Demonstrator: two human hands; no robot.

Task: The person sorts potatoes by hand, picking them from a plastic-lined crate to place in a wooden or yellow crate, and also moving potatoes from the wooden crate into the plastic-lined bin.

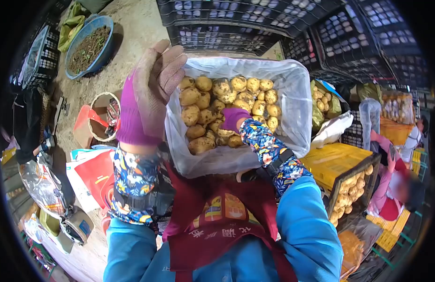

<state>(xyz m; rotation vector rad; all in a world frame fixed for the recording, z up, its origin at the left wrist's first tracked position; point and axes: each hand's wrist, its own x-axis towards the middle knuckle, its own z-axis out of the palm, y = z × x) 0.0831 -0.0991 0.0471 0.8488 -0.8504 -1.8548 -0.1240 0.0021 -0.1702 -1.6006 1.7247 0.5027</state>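
Observation:
My left hand [163, 77], in a tan work glove with a purple cuff, is raised over the left edge of a crate [292, 80] lined with white plastic. Its fingers are stretched out and nothing is in them. Inside the crate lie several dirt-marked yellow potatoes [190, 96]. My right hand [231, 120], gloved the same way, reaches down among the potatoes near the middle; its fingers blend in with them, so what it holds, if anything, is hidden.
Black crates [227, 37] are stacked behind. A blue basin of soil [70, 58] and a round bin [92, 127] stand left. At right are a yellow crate of potatoes [330, 160], a green sack [317, 117] and a person in pink [379, 188].

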